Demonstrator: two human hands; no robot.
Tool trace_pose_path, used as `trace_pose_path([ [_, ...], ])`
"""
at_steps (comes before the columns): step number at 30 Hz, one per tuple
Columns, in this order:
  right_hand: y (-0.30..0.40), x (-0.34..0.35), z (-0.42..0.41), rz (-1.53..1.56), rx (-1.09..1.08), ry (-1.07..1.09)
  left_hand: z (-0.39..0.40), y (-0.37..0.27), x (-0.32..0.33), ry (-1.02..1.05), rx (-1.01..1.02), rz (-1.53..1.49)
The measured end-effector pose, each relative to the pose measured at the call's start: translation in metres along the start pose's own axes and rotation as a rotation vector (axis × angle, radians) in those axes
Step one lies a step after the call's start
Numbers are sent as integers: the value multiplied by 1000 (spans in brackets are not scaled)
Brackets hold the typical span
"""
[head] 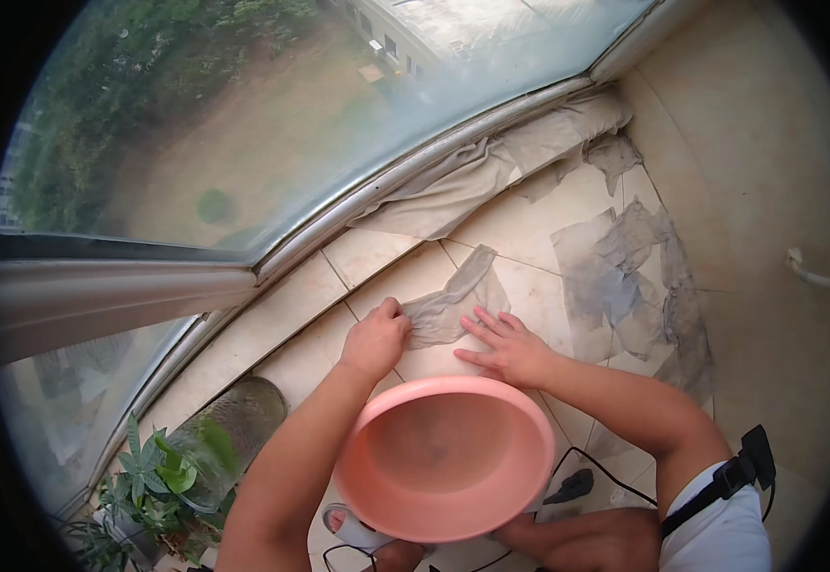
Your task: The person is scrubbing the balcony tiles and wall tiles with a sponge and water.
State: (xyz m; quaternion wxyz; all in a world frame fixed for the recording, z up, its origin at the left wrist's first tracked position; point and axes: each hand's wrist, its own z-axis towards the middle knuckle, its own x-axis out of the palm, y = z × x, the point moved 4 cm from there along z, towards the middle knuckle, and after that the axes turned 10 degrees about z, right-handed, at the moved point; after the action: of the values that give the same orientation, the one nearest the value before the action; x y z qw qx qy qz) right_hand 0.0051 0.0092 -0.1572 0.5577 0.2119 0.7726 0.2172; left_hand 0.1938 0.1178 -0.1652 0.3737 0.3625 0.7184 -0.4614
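A thin, wet-looking grey sheet, cloth or paper, lies creased on the beige tiles, with one narrow end folded up towards the windowsill. At its left edge my left hand is closed, gripping the material between thumb and fingers. My right hand has its fingers spread, palm down, with the fingertips at the sheet's lower right edge. Just below both hands is a pink plastic basin, tilted so that its inside shows; any liquid in it is hard to make out.
More grey sheets cover tiles on the right, and another drapes over the sill ledge. A curved window frame bounds the left. Potted plants and a clear glass vase stand lower left. A black cable runs beside the basin.
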Motion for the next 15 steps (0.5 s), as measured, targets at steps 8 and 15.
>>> trace_pose_path([
  [8,-11,-10,8,-25,-12,-325,10,-3,-5,15,-89,-20],
  [15,-44,-31,30,66,128,-546,9,-3,0,-54,-40,38],
])
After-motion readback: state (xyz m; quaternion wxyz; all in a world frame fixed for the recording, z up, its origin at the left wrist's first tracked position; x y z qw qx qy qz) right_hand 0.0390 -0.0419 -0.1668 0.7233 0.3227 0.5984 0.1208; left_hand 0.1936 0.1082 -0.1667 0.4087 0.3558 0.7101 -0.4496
